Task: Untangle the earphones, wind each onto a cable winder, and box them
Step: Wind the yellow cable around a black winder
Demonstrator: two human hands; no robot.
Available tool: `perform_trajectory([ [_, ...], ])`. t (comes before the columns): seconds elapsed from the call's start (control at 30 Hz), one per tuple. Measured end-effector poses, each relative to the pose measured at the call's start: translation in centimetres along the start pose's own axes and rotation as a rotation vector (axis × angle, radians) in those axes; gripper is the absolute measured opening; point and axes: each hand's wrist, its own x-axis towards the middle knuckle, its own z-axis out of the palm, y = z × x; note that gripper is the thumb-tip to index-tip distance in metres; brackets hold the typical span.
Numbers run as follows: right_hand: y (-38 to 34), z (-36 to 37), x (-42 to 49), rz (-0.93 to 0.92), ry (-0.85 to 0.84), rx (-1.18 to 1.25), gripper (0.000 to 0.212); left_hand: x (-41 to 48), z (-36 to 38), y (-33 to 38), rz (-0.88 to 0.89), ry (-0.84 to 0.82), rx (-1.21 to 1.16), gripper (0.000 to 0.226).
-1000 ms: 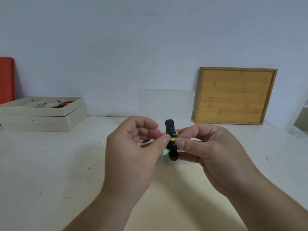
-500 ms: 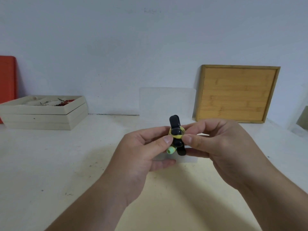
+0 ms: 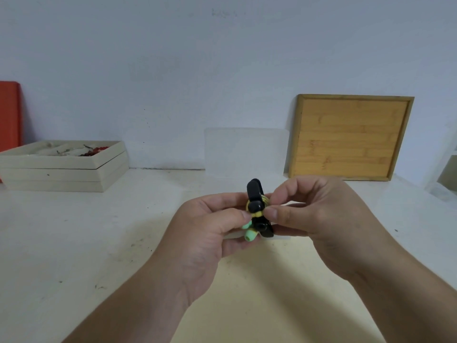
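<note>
Here, both hands meet above the middle of the counter (image 3: 103, 243), holding a black cable winder (image 3: 254, 193) upright between them. Yellow earphone cable (image 3: 257, 214) is wrapped round the winder's middle, and two mint-green ear tips (image 3: 250, 235) stick out at its lower left. The left hand (image 3: 205, 233) grips the winder from the left, its fingers (image 3: 237, 216) curled, with the thumb tip against the yellow coils. The right hand (image 3: 319, 219) pinches the coils from the right between thumb and forefinger. Against the back wall a bamboo tray (image 3: 351, 137) leans on edge, with a translucent plastic panel (image 3: 247, 149) just to its left. Far left sit stacked beige boxes (image 3: 61, 174) and, behind them, a red-orange object (image 3: 10, 115) cut off by the frame.
</note>
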Motion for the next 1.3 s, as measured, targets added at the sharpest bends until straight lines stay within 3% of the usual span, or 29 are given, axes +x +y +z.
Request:
perform_trajectory([
  [0.3,0.1,-0.4,0.2,0.005,-0.043,-0.037,0.014,0.0,0.2,-0.2,0.057,0.058,0.079,0.021],
  [0.53,0.8,0.0,0.5,0.027,0.034,-0.027,0.021,0.0,-0.3,0.0,0.120,0.029,0.226,0.021],
  [0.87,1.8,0.8,0.5,0.127,0.093,-0.016,0.023,0.4,0.3,-1.4,0.099,0.199,0.334,0.019],
  [0.93,1.8,0.2,0.8,0.228,0.006,-0.004,0.018,0.3,0.1,-1.4,0.032,0.156,0.340,0.017],
  [1.03,1.7,-1.3,1.1,0.357,-0.083,-0.038,0.014,0.0,-0.3,-0.9,-0.117,-0.082,0.300,0.015],
  [1.1,1.5,-1.7,1.0,0.384,-0.137,-0.092,0.012,-0.1,-0.5,-1.0,-0.192,-0.180,0.252,0.033],
  [1.13,1.4,-1.6,0.9,0.395,-0.172,-0.120,0.010,-0.1,-0.4,-1.2,-0.208,-0.169,0.234,0.038],
  [1.2,1.1,-1.6,0.8,0.412,-0.218,-0.159,0.007,-0.1,-0.1,-1.4,-0.208,-0.114,0.229,0.027],
  [1.3,1.1,-2.3,1.1,0.381,-0.139,-0.154,0.007,0.2,-0.3,-1.2,-0.106,-0.008,0.240,0.022],
])
